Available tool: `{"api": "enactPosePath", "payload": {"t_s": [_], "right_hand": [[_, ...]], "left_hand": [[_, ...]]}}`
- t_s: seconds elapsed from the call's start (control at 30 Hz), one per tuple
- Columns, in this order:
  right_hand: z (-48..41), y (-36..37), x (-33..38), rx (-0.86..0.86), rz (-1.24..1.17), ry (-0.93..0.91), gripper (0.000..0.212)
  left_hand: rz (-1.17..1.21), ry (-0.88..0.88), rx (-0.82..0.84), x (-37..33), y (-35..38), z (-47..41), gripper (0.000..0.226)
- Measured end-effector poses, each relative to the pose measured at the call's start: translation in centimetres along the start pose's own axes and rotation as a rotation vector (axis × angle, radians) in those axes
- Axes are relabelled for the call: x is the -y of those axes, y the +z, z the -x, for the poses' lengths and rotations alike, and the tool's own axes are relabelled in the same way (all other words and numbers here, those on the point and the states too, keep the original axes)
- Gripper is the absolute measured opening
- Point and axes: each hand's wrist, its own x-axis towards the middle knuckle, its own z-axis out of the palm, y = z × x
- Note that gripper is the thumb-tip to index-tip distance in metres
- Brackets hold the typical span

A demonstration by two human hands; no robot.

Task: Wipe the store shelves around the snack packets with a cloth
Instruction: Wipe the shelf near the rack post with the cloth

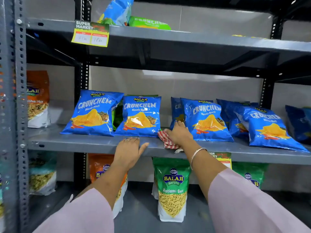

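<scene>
right hand point(180, 134): fingers pressing checked cloth point(166, 140) onto middle shelf point(84, 143) | left hand point(128, 152): fingers spread flat on shelf edge | beside blue snack packets point(140, 116)

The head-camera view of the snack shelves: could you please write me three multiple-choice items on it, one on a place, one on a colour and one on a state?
1. Where does the cloth lie?
A. On the middle shelf, between two Crunchem packets
B. On the top shelf
C. On the floor

2. What colour is the Ratlami Sev packet at its top?
A. Orange
B. Green
C. Blue

3. What is the left hand doing?
A. Gripping a packet
B. Holding the cloth
C. Resting flat on the front edge of the middle shelf

Answers:
1. A: the red-and-white checked cloth sits under the right hand in the gap between blue packets.
2. B: its top, with the Balaji logo, is green.
3. C: its open fingers lie on the shelf lip and hold nothing.
</scene>
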Motion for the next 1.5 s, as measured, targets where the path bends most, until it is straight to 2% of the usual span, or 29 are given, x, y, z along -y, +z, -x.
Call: {"api": "enactPosePath", "payload": {"t_s": [0.17, 0.33, 0.57, 0.73, 0.8, 0.9, 1.07, 1.13, 1.23, 1.3, 1.33, 1.37, 1.4, 1.43, 1.5], "right_hand": [[-0.8, 1.4, -0.4, 0.272, 0.005, 0.154, 0.081], [-0.6, 0.9, -0.1, 0.341, 0.024, 0.133, 0.069], [-0.3, 0.6, 0.2, 0.303, 0.082, 0.117, 0.042], [0.6, 0.1, 0.5, 0.122, 0.086, 0.136, 0.041], [1.2, -0.2, 0.7, 0.085, 0.056, 0.135, 0.037], [2.1, -0.7, 1.0, 0.052, -0.055, 0.157, 0.037], [3.2, -1.2, 2.5, 0.021, -0.42, 0.186, 0.032], [3.8, -1.1, 4.1, 0.023, -0.534, 0.158, 0.031], [4.6, -0.1, 7.3, 0.01, -0.58, 0.057, 0.043], [5.8, 0.8, 9.9, 0.063, -0.678, -0.011, 0.04], [5.8, 1.6, 11.2, 0.115, -0.781, -0.04, 0.031], [6.4, 2.1, 12.5, 0.201, -0.915, -0.07, 0.021], [6.7, 2.6, 13.7, 0.285, -1.0, -0.081, 0.019], [7.3, 2.8, 14.9, 0.366, -1.017, -0.119, 0.024], [8.4, 3.3, 17.2, 0.525, -0.878, -0.169, 0.02]], "left_hand": [[-0.066, 0.036, -0.141, 0.8, 1.4, -0.2, 0.091], [-0.048, 0.048, -0.125, 1.0, 1.8, -0.4, 0.088], [-0.062, 0.039, -0.171, 0.6, 1.5, -0.2, 0.087], [-0.022, 0.025, -0.113, 0.4, 0.9, 0.0, 0.089], [-0.027, -0.015, -0.068, 0.1, 0.3, 0.2, 0.099], [-0.072, 0.009, -0.018, 0.3, -0.3, 0.6, 0.114], [-0.171, -0.088, -0.059, 2.1, -2.5, 3.1, 0.081], [-0.21, -0.109, -0.086, 3.6, -3.4, 4.3, 0.08], [-0.271, -0.137, -0.108, 6.0, -4.9, 6.5, 0.08], [-0.304, -0.177, -0.111, 7.9, -5.5, 8.4, 0.08], [-0.317, -0.199, -0.106, 8.9, -5.7, 9.3, 0.08], [-0.324, -0.215, -0.101, 10.1, -5.9, 10.2, 0.08], [-0.331, -0.227, -0.096, 11.4, -6.1, 11.0, 0.08], [-0.335, -0.237, -0.091, 12.8, -6.2, 11.9, 0.08], [-0.335, -0.26, -0.087, 16.0, -6.3, 13.6, 0.079]]}}
